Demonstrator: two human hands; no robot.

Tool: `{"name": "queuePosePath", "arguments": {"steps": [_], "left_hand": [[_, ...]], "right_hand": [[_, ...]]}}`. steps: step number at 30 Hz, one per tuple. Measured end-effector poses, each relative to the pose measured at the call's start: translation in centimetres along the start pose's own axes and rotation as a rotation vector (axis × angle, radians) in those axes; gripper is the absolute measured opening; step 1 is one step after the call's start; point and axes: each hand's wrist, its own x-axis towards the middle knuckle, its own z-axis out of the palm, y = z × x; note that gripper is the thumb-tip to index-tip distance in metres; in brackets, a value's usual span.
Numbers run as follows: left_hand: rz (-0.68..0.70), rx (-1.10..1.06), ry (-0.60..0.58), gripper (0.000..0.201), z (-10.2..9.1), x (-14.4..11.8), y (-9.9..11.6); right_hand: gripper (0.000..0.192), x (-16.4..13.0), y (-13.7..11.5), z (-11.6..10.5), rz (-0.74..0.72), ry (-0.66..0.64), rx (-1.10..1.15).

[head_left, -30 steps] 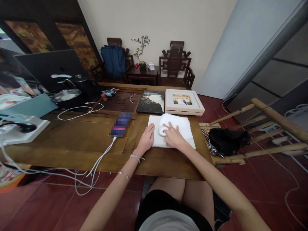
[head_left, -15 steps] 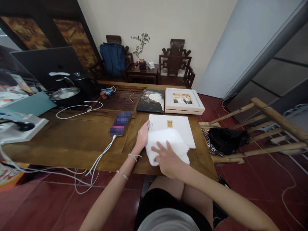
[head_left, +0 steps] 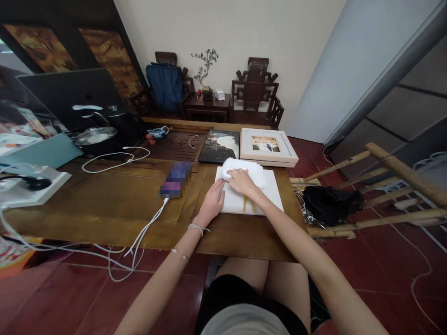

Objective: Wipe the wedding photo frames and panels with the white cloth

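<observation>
A white fluffy towel [head_left: 256, 173] lies folded over the far part of a flat white panel [head_left: 232, 201]. My right hand [head_left: 241, 182] presses down on it, fingers curled into the towel's left end. On the near half of the panel, gold-coloured marks [head_left: 249, 204] show beside my right wrist. My left hand [head_left: 211, 203] rests along the panel's left edge with fingers stretched out, holding nothing. The rest of the panel's far edge is covered by the towel.
Behind the panel lie a dark wedding picture [head_left: 220, 145] and a white-framed photo [head_left: 291, 151]. Left of my hands is a phone [head_left: 175, 179] on a white charging cable [head_left: 148, 226]. Farther left stand a power strip [head_left: 45, 195], a pot [head_left: 96, 139] and a kettle [head_left: 122, 123].
My right hand has pushed the towel away from me, to the panel's far side, uncovering its near part. My left hand has slid slightly nearer along the left edge.
</observation>
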Motion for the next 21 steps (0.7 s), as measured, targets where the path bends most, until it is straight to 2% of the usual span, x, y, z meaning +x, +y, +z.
{"name": "queuePosePath", "arguments": {"steps": [5, 7, 10, 14, 16, 18, 21], "left_hand": [[0.007, -0.001, -0.013, 0.039, -0.2, 0.0, 0.1], [0.01, -0.002, 0.006, 0.039, -0.1, -0.1, 0.0], [0.018, -0.008, 0.024, 0.038, 0.2, -0.1, -0.2], [0.013, -0.004, 0.029, 0.038, 0.3, -0.2, -0.3], [0.01, -0.002, 0.033, 0.038, 0.3, -0.2, -0.3], [0.01, -0.006, 0.038, 0.037, 0.3, -0.2, -0.4], [0.01, -0.009, 0.035, 0.038, 0.2, -0.2, -0.4]], "right_hand": [[0.034, 3.1, -1.3, -0.6, -0.032, -0.002, 0.019], [0.034, 3.3, -0.3, -1.2, -0.019, 0.001, 0.018], [0.034, 2.4, 3.2, -2.5, 0.024, 0.004, 0.01], [0.033, -0.6, 8.5, -4.1, 0.107, 0.032, -0.021], [0.032, -2.7, 10.1, -3.9, 0.125, 0.052, -0.04], [0.031, -5.2, 10.5, -3.1, 0.123, 0.056, -0.053], [0.03, -9.9, 9.3, -1.0, 0.087, 0.035, -0.061]]}}
